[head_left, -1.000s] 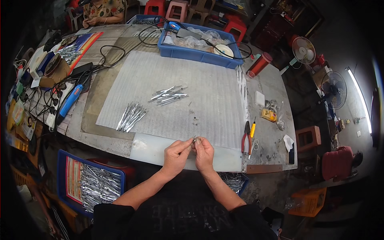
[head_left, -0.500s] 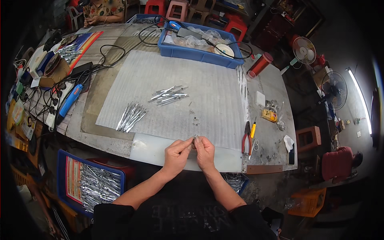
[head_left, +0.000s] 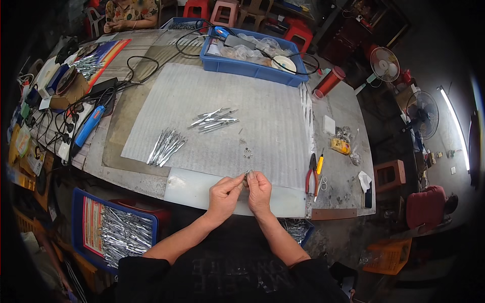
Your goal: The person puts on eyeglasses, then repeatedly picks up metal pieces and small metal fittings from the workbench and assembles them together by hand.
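Note:
My left hand (head_left: 224,196) and my right hand (head_left: 259,194) meet above the near edge of the table, fingertips pinched together. Between them is something small and greyish, mostly hidden by the fingers, so I cannot make out its kind. Just beyond the fingertips, a few tiny metal parts (head_left: 247,153) lie on the white foam sheet (head_left: 273,116). A thin small pin (head_left: 241,131) rests a bit farther off. Slim silver metal pieces form a loose pile (head_left: 214,120) on the sheet and a denser bundle (head_left: 166,147) to its left.
Blue bin (head_left: 252,73) with bags stands at the back. Pliers (head_left: 311,174), a yellow-handled screwdriver (head_left: 320,164) and a red cylinder (head_left: 331,82) lie right. At left are cables and a blue-handled tool (head_left: 90,126). Below left, a blue crate (head_left: 77,222) holds silver pieces. Another person (head_left: 131,15) sits beyond.
Both hands stay in nearly the same place, still pinched together. The piles on the sheet have not moved.

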`<state>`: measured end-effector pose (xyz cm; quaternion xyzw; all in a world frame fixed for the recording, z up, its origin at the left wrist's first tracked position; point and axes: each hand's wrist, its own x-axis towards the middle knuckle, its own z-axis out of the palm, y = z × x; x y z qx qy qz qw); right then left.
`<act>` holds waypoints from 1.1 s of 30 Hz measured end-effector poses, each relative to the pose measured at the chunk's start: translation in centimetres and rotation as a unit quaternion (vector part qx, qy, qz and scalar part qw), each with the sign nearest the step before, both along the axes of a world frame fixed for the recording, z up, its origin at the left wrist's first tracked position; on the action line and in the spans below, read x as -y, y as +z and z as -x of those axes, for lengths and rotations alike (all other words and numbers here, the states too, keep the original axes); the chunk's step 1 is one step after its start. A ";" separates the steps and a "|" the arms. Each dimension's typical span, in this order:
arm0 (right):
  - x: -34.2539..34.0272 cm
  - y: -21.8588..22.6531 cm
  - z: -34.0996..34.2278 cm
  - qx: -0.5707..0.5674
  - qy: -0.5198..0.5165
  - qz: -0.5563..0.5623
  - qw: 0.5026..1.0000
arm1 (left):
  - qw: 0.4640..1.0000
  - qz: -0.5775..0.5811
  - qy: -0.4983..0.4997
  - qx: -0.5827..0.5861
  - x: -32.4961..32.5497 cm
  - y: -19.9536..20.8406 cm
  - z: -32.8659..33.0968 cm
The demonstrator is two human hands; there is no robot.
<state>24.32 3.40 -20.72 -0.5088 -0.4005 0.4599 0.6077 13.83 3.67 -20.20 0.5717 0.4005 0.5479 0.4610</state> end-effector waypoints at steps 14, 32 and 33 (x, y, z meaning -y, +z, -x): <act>-0.1 0.1 -0.3 0.027 0.019 -0.021 0.999 | 1.000 -0.012 -0.007 -0.010 0.0 0.1 0.1; -0.2 -0.2 -0.6 -0.011 0.025 0.015 1.000 | 1.000 0.005 -0.007 0.009 0.1 0.0 -0.2; -0.2 0.0 -0.5 -0.016 0.022 0.013 1.000 | 1.000 0.012 -0.011 0.015 0.0 -0.1 -0.1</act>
